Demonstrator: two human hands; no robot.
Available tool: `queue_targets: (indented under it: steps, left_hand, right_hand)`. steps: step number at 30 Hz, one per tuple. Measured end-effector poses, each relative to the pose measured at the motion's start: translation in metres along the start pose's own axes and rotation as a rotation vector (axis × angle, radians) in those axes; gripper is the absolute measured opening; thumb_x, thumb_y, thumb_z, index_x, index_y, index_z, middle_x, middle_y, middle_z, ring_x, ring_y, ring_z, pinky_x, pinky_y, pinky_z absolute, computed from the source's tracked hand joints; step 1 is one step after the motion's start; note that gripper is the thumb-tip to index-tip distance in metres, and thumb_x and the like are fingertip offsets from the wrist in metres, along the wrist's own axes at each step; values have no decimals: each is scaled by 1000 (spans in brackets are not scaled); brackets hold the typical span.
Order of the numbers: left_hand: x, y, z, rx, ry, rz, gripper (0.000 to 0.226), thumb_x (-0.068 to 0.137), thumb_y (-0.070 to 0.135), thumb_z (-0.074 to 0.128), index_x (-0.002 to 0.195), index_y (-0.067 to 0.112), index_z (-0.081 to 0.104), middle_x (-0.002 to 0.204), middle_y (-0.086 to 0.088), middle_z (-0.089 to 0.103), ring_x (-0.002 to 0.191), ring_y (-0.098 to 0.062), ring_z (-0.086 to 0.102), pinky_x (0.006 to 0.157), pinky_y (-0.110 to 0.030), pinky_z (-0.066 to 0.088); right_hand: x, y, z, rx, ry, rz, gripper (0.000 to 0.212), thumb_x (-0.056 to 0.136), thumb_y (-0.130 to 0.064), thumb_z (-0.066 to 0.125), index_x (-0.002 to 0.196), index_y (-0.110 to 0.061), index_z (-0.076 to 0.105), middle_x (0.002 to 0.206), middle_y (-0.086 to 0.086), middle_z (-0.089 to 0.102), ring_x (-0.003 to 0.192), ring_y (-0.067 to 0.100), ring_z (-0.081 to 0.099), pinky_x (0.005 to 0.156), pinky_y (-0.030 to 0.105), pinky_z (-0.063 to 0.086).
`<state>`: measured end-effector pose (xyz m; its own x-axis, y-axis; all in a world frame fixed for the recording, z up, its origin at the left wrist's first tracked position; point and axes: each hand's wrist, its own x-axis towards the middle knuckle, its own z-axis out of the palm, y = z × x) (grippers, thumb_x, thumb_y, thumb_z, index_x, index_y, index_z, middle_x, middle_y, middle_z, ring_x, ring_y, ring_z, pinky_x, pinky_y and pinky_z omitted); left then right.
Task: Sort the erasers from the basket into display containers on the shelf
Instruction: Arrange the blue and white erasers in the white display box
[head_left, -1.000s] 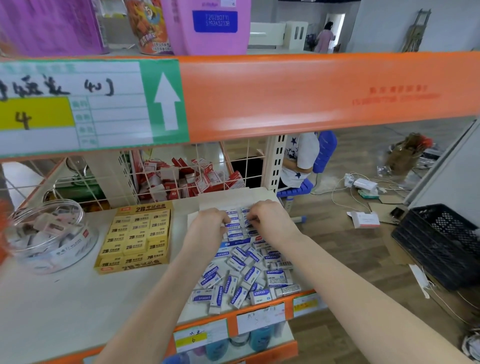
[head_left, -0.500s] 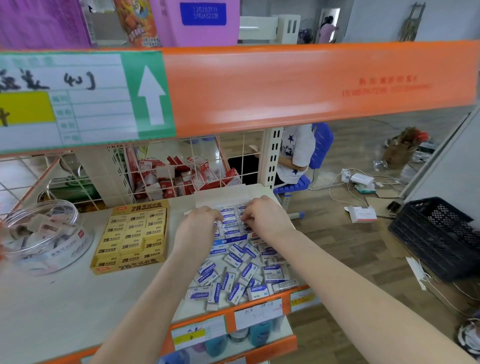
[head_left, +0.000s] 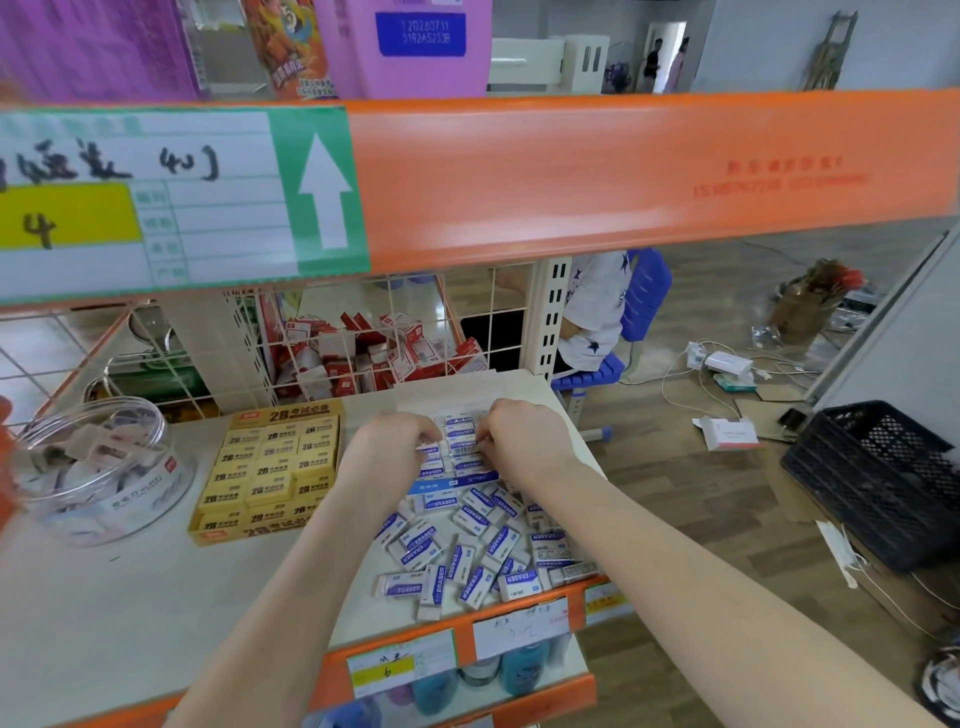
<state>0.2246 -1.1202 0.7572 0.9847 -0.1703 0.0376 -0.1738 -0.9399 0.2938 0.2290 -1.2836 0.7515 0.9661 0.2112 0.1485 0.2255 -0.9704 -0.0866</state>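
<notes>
Hands barely shift from a second ago; both stay bunched over the same rows. 2B eraser box (head_left: 270, 467) at left is full and untouched. Left hand (head_left: 389, 449) and right hand (head_left: 530, 436) curl fingertips down onto packed erasers (head_left: 460, 434) in the display box (head_left: 447, 397). Can't tell if either pinches one. Loose erasers (head_left: 467, 540) lie heaped just in front. Looks like row tidying, with most of the sorting left. Black basket (head_left: 878, 478) sits on the floor, far right.
</notes>
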Motion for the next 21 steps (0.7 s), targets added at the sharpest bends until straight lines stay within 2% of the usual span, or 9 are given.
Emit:
queue_targets:
  steps: [4,8,12,15,18,21]
  left_hand:
    - [-3,5,1,23,-8,-34,37,94,5,49,125,24,59,122,1,62,105,-16,60,89,-29,51]
    - [-3,7,1,52,-38,-65,42,92,1,48,125,25,58,121,-1,62,103,-18,61,88,-32,52]
    - [-2,12,-6,78,-108,-78,44,93,1,47,128,24,56,127,-3,58,105,-20,60,91,-33,50]
    - [-4,15,-10,78,-138,-82,43,94,1,45,130,23,56,130,-3,57,106,-21,60,92,-33,50]
    - [-10,14,-9,25,-93,-29,36,94,3,44,120,19,64,123,-5,61,106,-22,59,90,-31,49]
    - [-25,17,-12,-46,-22,78,33,96,6,43,118,16,65,124,-2,61,114,-18,55,96,-25,40]
  right_hand:
    - [4,-1,1,22,-21,46,14,90,-22,58,96,-20,71,97,3,65,87,24,62,62,27,39]
    - [0,1,4,50,2,15,17,91,-22,54,95,-22,71,102,0,63,89,23,60,64,28,41]
    - [-5,3,1,170,-29,-2,24,92,-22,49,101,-18,70,111,2,59,102,23,55,81,35,49]
    - [-10,7,-4,192,-111,-47,27,94,-26,47,106,-16,69,120,5,55,108,23,51,91,37,44]
    - [-18,8,-8,203,-151,-84,31,97,-27,43,114,-12,65,125,8,51,114,24,47,97,39,41]
    - [-32,5,-12,345,-64,-124,31,96,-22,47,121,-11,62,123,6,53,116,20,47,99,29,40]
